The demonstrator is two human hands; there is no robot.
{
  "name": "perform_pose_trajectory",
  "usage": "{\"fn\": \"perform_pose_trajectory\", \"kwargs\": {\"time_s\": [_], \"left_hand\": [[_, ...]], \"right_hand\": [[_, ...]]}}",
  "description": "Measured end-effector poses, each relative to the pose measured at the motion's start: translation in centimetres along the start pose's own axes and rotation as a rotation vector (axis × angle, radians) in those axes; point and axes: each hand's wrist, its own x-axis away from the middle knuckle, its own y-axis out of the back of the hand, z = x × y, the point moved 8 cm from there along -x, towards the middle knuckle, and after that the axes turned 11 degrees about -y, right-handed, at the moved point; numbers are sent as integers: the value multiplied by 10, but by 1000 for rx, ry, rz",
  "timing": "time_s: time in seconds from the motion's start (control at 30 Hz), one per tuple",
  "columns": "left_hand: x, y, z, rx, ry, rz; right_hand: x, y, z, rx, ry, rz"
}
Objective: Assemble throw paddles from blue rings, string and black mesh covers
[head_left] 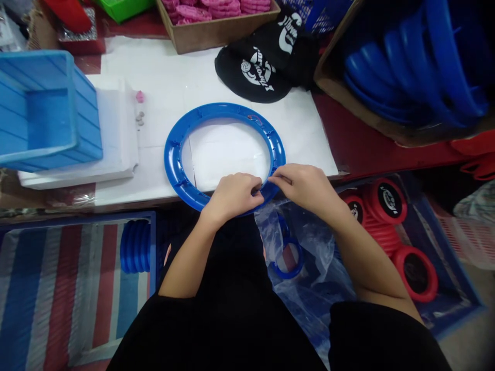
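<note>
A blue plastic ring [175, 164] lies on the white-covered tabletop, its hollow channel facing up with small ribs inside. Thin reddish wire [255, 119] shows in the channel at its upper right. My left hand [236, 195] is closed on the ring's near edge, thumb and fingers pressed together. Just to the right, my right hand [303, 186] pinches at the same part of the ring, fingertips over the channel. Whatever lies between the right fingertips is too small to make out.
A light-blue bin [85, 116] sits on white sheets at left. Black printed pieces [251, 72] lie behind the ring. A carton of blue rings [406, 67] stands at right, a carton of pink pieces [216, 33] at the back. Below are crates, one with red discs [415, 273].
</note>
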Motion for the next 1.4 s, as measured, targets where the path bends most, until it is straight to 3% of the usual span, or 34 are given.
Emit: {"fn": "perform_pose_trajectory", "kwargs": {"time_s": [0.2,0.37,0.5,0.73,0.87,1.1,1.4], "left_hand": [[6,5,-5,-19,-59,37],[11,1,-24,-189,107,77],[12,-12,-26,-211,204,71],[21,-8,-9,-169,140,0],[21,-5,-6,-140,117,-30],[20,-5,-4,-114,123,-38],[19,-4,-3,-68,115,-55]], "right_hand": [[7,-13,-2,40,-50,-10],[11,-16,13,154,-122,37],[15,-22,29,174,-117,124],[3,-9,17,-129,-1,254],[-10,6,13,-95,47,147],[-10,-6,11,84,31,26],[-5,-15,-9,-114,34,-69]]}}
